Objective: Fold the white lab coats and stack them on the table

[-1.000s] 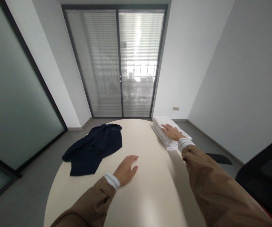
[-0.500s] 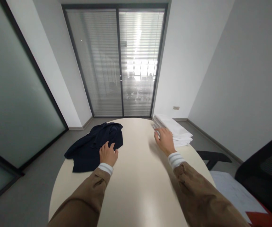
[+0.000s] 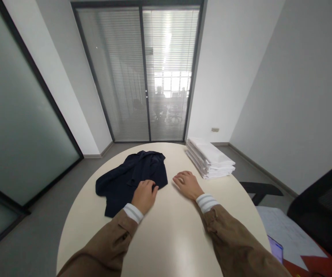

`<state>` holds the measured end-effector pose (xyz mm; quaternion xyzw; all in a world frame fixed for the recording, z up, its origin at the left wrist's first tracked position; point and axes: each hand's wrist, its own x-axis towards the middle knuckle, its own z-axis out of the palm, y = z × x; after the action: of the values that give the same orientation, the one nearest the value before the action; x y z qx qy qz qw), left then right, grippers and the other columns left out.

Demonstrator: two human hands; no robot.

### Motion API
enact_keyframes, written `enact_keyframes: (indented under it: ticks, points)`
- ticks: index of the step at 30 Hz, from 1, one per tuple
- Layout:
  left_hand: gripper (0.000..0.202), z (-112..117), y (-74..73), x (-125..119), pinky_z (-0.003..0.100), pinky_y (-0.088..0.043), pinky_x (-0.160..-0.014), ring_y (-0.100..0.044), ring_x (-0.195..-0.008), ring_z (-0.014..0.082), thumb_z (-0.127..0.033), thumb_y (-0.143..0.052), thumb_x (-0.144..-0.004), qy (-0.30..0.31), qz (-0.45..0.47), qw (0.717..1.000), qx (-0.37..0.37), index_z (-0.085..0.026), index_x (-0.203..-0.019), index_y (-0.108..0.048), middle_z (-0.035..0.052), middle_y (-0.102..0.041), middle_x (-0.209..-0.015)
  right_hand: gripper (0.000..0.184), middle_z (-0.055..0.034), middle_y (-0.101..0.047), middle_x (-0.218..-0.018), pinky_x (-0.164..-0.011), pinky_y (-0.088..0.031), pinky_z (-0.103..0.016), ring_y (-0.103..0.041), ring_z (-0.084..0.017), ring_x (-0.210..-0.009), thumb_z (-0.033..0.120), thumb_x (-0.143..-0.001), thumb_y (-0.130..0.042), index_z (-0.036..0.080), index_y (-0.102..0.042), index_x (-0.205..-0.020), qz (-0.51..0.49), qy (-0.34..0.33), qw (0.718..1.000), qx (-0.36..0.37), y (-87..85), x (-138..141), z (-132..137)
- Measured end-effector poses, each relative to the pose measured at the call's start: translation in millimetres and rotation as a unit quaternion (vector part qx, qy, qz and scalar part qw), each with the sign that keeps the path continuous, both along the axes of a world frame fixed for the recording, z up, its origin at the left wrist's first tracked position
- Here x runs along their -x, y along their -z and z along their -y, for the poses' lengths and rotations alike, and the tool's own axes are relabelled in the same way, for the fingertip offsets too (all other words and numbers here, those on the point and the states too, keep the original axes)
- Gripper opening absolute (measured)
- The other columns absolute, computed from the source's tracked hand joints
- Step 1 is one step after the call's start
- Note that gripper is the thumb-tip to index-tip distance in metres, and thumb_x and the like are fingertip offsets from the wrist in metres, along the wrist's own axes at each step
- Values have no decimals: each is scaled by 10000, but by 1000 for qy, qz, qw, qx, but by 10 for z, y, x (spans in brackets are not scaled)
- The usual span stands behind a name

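A crumpled dark navy shirt (image 3: 131, 173) lies on the left half of the round table (image 3: 171, 234). My left hand (image 3: 145, 195) rests on its right front part with the fingers curled down onto the cloth; the fingertips are partly hidden. To the right of the shirt, my right hand (image 3: 187, 185) hovers low over or touches the tabletop. Its fingers are loosely bent with a gap to the thumb, and it holds nothing. Beyond that hand, a stack of folded white sheets (image 3: 210, 157), whether cloth or paper I cannot tell, sits near the table's right far edge.
A black office chair (image 3: 324, 204) stands at the right, with papers (image 3: 287, 227) and a phone (image 3: 276, 248) beside the table edge. Glass doors with blinds (image 3: 137, 77) close off the far side. A frosted glass panel (image 3: 19, 107) is on the left.
The navy shirt has slid right along the table together with my left hand. My right hand has moved away from the white stack, leftward and toward me. The phone has come into view.
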<state>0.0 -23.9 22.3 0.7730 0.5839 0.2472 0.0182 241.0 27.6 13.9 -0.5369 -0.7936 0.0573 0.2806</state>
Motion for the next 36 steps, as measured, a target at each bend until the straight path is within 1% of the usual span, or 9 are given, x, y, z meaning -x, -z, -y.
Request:
enact_keyframes:
  ticks: [3, 7, 9, 13, 16, 21, 27, 33, 36]
  points:
    - [259, 144, 28, -228, 442, -458, -1065, -568, -1213, 276, -250, -512, -961, 110, 50, 993, -1, -155, -1154, -656, 135, -659, -1252, 411, -108, -686, -1221, -1034, -399, -429, -565, -283, -1189, 557, -926, -561, 229, -728, -1108, -10, 5, 1000, 4, 66, 68, 21]
    - [325, 218, 23, -318, 449, -420, -1133, -527, -1304, 246, -215, -482, -956, 221, 74, 972, 17, -186, -1253, -612, 115, -604, -1368, 329, -120, -686, -1172, -1011, -420, -408, -582, -284, -1150, 441, -838, -695, 198, -696, -1059, -16, 2, 1000, -3, 112, 94, 6]
    - [364, 213, 21, -293, 491, -385, -1153, -443, -1386, 276, -197, -491, -939, 196, 67, 978, 5, -195, -1286, -598, 118, -548, -1438, 183, -94, -701, -1059, -968, -436, -381, -605, -263, -1077, 363, -846, -680, 203, -678, -933, -28, -11, 1000, 1, 105, 90, -4]
    - [533, 169, 58, -204, 678, -277, -1124, -190, -1486, 452, -303, -654, -858, 28, 28, 999, -20, -241, -1378, -557, 131, -300, -1617, 143, -34, -662, -800, -780, -461, -333, -616, -226, -841, 359, -876, -612, 220, -618, -841, -83, -2, 996, 40, 87, 81, -3]
    - [598, 120, 81, -135, 639, -352, -1073, -304, -1429, 468, -416, -675, -851, -47, 8, 999, 14, -232, -1403, -539, 178, -291, -1610, 176, 18, -611, -684, -626, -427, -300, -555, -188, -635, 404, -900, -551, 234, -593, -909, -158, 6, 984, 85, 101, 85, -4]
    - [504, 12, 46, -23, 514, -463, -997, -515, -1256, 378, -481, -580, -915, -60, -10, 998, 35, -163, -1304, -607, 201, -563, -1381, 273, -30, -686, -858, -725, -489, -341, -607, -211, -758, 473, -912, -517, 223, -603, -977, -284, -29, 955, 77, 155, 89, -97]
    - [401, -139, 95, 111, 438, -478, -1061, -630, -1173, 275, -209, -553, -911, -8, 131, 991, 10, -152, -1306, -597, 144, -658, -1260, 399, -75, -713, -917, -760, -554, -397, -664, -256, -847, 569, -879, -509, 217, -599, -1046, -426, 55, 901, 57, 271, -89, -306]
    - [380, -256, 56, 303, 463, -442, -1128, -603, -1249, 250, -187, -465, -940, -80, 295, 951, -48, -199, -1286, -619, 90, -667, -1297, 512, -71, -686, -818, -677, -560, -416, -658, -267, -756, 595, -888, -469, 199, -598, -1186, -387, 126, 913, -1, 301, -297, -344]
    - [417, -249, -7, 338, 429, -413, -1156, -549, -1316, 242, -256, -474, -960, -91, 337, 934, -77, -187, -1364, -550, 105, -613, -1376, 516, -118, -679, -941, -738, -550, -429, -650, -277, -829, 543, -874, -517, 170, -591, -1222, -323, 167, 931, -39, 239, -319, -287]
